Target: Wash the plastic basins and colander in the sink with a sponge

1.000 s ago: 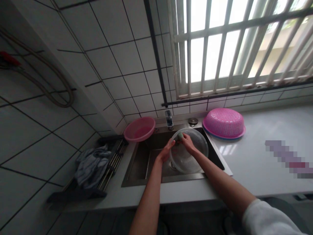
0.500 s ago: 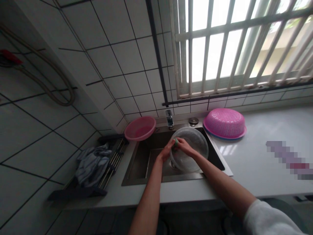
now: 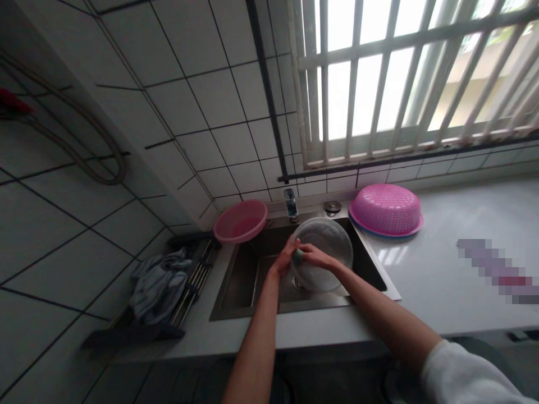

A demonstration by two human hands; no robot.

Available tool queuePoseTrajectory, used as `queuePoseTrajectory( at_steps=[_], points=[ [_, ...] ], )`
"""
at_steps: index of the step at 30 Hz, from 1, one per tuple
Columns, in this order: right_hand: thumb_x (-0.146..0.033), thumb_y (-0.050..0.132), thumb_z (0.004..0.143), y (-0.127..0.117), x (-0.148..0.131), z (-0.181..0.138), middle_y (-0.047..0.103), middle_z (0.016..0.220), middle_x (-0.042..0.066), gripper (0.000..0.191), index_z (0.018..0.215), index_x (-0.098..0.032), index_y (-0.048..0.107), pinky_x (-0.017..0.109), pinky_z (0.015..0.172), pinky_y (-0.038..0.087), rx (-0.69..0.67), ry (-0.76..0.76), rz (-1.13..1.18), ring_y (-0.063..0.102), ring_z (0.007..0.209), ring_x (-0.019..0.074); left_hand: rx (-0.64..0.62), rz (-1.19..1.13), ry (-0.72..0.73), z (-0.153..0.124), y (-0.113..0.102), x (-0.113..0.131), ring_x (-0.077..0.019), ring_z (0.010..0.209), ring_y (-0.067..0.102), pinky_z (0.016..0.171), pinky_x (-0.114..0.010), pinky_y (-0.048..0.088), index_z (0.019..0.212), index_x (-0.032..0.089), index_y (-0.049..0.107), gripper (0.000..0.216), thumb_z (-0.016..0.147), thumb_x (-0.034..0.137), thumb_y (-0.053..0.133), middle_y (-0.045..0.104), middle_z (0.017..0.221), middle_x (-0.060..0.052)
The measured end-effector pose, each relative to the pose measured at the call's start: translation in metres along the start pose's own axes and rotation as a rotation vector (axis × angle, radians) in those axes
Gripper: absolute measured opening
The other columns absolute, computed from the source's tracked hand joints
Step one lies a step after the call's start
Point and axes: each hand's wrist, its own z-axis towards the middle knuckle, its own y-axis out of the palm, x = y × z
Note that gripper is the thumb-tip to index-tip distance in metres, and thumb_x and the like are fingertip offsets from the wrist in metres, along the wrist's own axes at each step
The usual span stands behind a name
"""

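Over the metal sink [image 3: 242, 283] a translucent round colander [image 3: 332, 241] is tilted, its inside facing me. My left hand [image 3: 285, 259] is closed on the colander's left rim. My right hand [image 3: 315, 256] reaches across the colander to the same rim, its fingers closed on a small green sponge [image 3: 298, 254]. The sponge is pressed against the rim close to my left thumb. Both hands nearly meet there, and the fingers behind the rim are hidden.
Behind the sink stands a faucet [image 3: 290, 203], with a drain stopper [image 3: 332, 207] to its right. A pink basin [image 3: 240, 221] sits at the back left corner. An upturned pink basket [image 3: 386, 210] lies on the right counter. Left is a folding rack [image 3: 197, 275] with a striped cloth [image 3: 160, 286].
The colander has shifted slightly left and tilted a little differently. My right hand and the sponge have moved a little left and down along the rim.
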Motion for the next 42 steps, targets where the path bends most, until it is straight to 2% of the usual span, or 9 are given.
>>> queuePoseTrajectory(
  at_steps=[7, 10, 15, 17, 23, 30, 32, 38, 42],
  points=[
    [-0.053, 0.063, 0.078, -0.031, 0.002, 0.010, 0.067, 0.090, 0.003, 0.034, 0.088, -0.021, 0.064, 0.029, 0.074, 0.052, 0.702, -0.002, 0.200, 0.059, 0.084, 0.0197, -0.154, -0.031, -0.042, -0.003, 0.003, -0.003, -0.0289, 0.118, 0.065, 0.100, -0.040, 0.051, 0.137, 0.022, 0.060, 0.066, 0.083, 0.053, 0.082, 0.069, 0.129, -0.012],
    [-0.050, 0.066, 0.079, -0.027, -0.001, 0.004, 0.068, 0.090, 0.003, 0.032, 0.089, -0.020, 0.066, 0.029, 0.074, 0.051, 0.560, 0.012, 0.179, 0.060, 0.083, 0.0191, -0.108, 0.047, -0.080, -0.004, 0.000, -0.003, -0.0272, 0.113, 0.067, 0.095, -0.039, 0.053, 0.138, 0.023, 0.054, 0.071, 0.082, 0.056, 0.082, 0.069, 0.126, -0.012],
    [-0.042, 0.073, 0.078, 0.001, -0.003, -0.006, 0.067, 0.082, 0.004, 0.027, 0.085, -0.016, 0.070, 0.027, 0.068, 0.048, -0.134, 0.120, 0.123, 0.059, 0.073, 0.0170, 0.045, 0.052, 0.000, 0.002, -0.003, -0.004, -0.0288, 0.126, 0.061, 0.102, -0.039, 0.050, 0.143, 0.027, 0.054, 0.073, 0.083, 0.063, 0.077, 0.064, 0.139, -0.011],
    [-0.041, 0.071, 0.079, 0.005, -0.002, -0.004, 0.066, 0.079, 0.003, 0.025, 0.083, -0.016, 0.069, 0.026, 0.066, 0.046, -0.093, 0.083, 0.092, 0.057, 0.071, 0.0161, 0.050, 0.043, -0.002, 0.005, -0.003, -0.005, -0.0305, 0.126, 0.060, 0.104, -0.040, 0.049, 0.138, 0.024, 0.061, 0.069, 0.084, 0.064, 0.076, 0.065, 0.137, -0.012],
    [-0.048, 0.062, 0.081, -0.022, -0.008, 0.005, 0.064, 0.084, 0.002, 0.029, 0.085, -0.019, 0.064, 0.027, 0.069, 0.047, 0.597, -0.031, 0.136, 0.055, 0.076, 0.0171, -0.095, -0.036, -0.087, 0.002, -0.001, -0.007, -0.0256, 0.106, 0.068, 0.093, -0.038, 0.054, 0.135, 0.022, 0.060, 0.068, 0.084, 0.063, 0.077, 0.071, 0.120, -0.011],
    [-0.042, 0.073, 0.077, 0.004, 0.006, -0.005, 0.065, 0.079, 0.002, 0.026, 0.084, -0.017, 0.069, 0.028, 0.068, 0.049, -0.198, 0.171, 0.121, 0.059, 0.072, 0.0161, 0.050, 0.056, -0.027, 0.000, -0.005, -0.001, -0.0255, 0.111, 0.068, 0.095, -0.038, 0.052, 0.153, 0.029, 0.043, 0.089, 0.080, 0.060, 0.082, 0.070, 0.124, -0.011],
    [-0.040, 0.072, 0.077, 0.007, 0.012, -0.001, 0.064, 0.076, 0.002, 0.024, 0.080, -0.017, 0.068, 0.026, 0.066, 0.047, -0.141, 0.123, 0.076, 0.057, 0.069, 0.0152, 0.025, 0.067, -0.006, 0.001, -0.005, 0.000, -0.0280, 0.122, 0.064, 0.102, -0.039, 0.050, 0.152, 0.029, 0.048, 0.083, 0.082, 0.057, 0.081, 0.068, 0.132, -0.012],
    [-0.054, 0.062, 0.083, -0.023, 0.004, 0.008, 0.067, 0.088, 0.003, 0.034, 0.089, -0.021, 0.064, 0.027, 0.070, 0.051, 0.596, -0.004, 0.172, 0.060, 0.079, 0.0185, -0.059, -0.001, -0.136, 0.001, -0.003, -0.004, -0.0280, 0.100, 0.071, 0.086, -0.040, 0.056, 0.143, 0.026, 0.061, 0.070, 0.086, 0.066, 0.072, 0.072, 0.128, -0.012],
    [-0.049, 0.067, 0.081, -0.011, 0.000, 0.000, 0.067, 0.084, 0.003, 0.030, 0.086, -0.019, 0.066, 0.027, 0.070, 0.050, 0.196, 0.039, 0.118, 0.059, 0.075, 0.0175, -0.040, -0.017, -0.072, 0.003, -0.006, -0.007, -0.0265, 0.103, 0.070, 0.086, -0.036, 0.055, 0.137, 0.022, 0.065, 0.066, 0.085, 0.061, 0.076, 0.073, 0.125, -0.011]
  ],
)
